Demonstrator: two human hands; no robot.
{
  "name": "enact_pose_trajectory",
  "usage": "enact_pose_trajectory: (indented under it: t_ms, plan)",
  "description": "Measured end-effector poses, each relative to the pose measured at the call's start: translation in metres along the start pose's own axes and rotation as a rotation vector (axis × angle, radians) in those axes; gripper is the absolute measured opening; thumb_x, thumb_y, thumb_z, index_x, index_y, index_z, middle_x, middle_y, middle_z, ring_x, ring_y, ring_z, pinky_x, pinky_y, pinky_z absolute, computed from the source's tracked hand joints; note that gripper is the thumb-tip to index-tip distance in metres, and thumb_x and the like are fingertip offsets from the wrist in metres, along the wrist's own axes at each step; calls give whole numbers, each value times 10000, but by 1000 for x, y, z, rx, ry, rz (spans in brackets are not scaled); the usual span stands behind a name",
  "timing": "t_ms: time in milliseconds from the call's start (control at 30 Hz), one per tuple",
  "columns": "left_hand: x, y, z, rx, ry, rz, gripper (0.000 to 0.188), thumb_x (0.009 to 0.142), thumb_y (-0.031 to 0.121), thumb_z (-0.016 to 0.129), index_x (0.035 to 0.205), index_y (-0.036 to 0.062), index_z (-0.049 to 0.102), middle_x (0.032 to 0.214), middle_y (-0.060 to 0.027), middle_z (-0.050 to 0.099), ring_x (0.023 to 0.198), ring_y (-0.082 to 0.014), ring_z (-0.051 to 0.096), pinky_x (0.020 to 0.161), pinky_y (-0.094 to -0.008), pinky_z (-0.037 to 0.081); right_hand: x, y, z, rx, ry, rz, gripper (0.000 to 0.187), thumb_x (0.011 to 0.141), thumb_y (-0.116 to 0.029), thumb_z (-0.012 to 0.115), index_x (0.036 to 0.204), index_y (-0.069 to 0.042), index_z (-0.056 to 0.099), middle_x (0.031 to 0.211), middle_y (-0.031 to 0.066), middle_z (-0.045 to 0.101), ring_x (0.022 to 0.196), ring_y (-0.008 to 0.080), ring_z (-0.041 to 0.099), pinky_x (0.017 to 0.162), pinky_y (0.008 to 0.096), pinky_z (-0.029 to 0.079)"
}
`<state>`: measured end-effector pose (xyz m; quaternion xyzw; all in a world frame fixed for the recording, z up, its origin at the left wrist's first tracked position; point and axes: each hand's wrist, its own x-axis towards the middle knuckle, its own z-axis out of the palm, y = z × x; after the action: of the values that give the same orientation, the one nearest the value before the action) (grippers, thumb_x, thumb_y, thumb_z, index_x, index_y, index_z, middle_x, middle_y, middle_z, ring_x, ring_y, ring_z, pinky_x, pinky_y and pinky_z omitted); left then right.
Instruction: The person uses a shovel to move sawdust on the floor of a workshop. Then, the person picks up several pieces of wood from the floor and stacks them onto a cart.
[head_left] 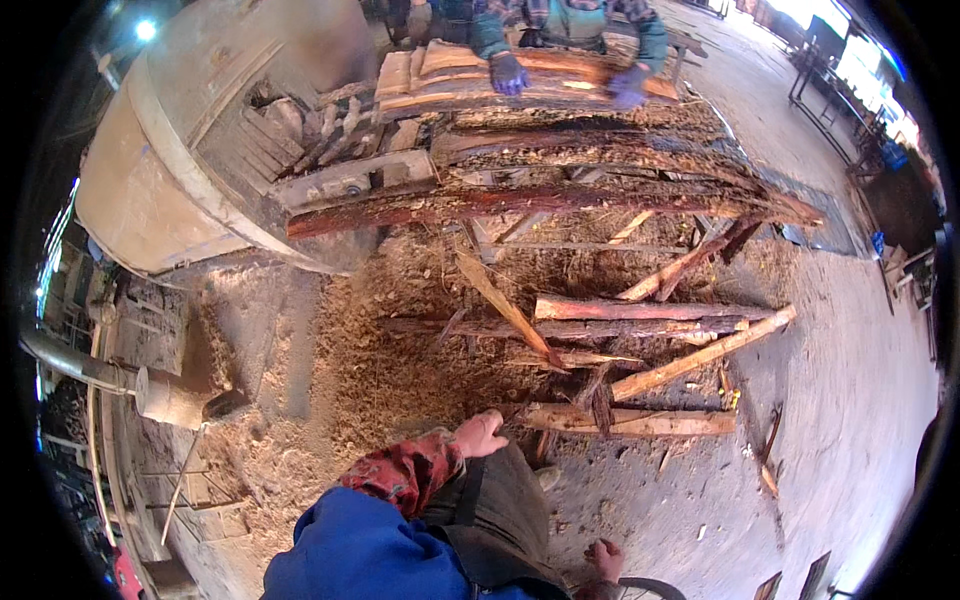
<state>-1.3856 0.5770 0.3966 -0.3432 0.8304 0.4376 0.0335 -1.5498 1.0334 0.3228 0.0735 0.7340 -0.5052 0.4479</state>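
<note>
Littered floor [640, 520]; rough, tan plank [665, 423].

A machine [160, 190] stands at left beside stacked planks [440, 90], a co-worker [575, 25] behind the stack. Before it, a log [480, 206] lies crosswise over wood chips [365, 345] strewn on the floor [850, 360]. Loose slabs [508, 308] lie between that log and a foreground timber [660, 424], its left end near the person's left hand [480, 436].
</note>
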Motion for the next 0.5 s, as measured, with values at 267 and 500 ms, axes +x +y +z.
enact_pose_trajectory:
  t_ms: [267, 500]
  plan:
    - [172, -28, -128, 192, 302, 144, 599, 682, 283, 720, 1116, -53, 480, 985, -227, 569, 911, -371, 553, 813, -433, 452, -38, -14, 39, -291, 173, 104, 462, 735, -354, 705, 981, 32, 637, 851, 139, 648, 711, 246, 586, 634, 341, 480]
    - [347, -29, -240, 511, 448, 202, 942, 607, 322, 789, 1340, -41, 322, 1364, -257, 352, 1280, -410, 310, 1076, -443, 253, -58, -66, 145, 9, 202, 393, 389, 792, -283, 665, 1026, 22, 606, 865, 119, 649, 810, 257, 626, 641, 343, 518]
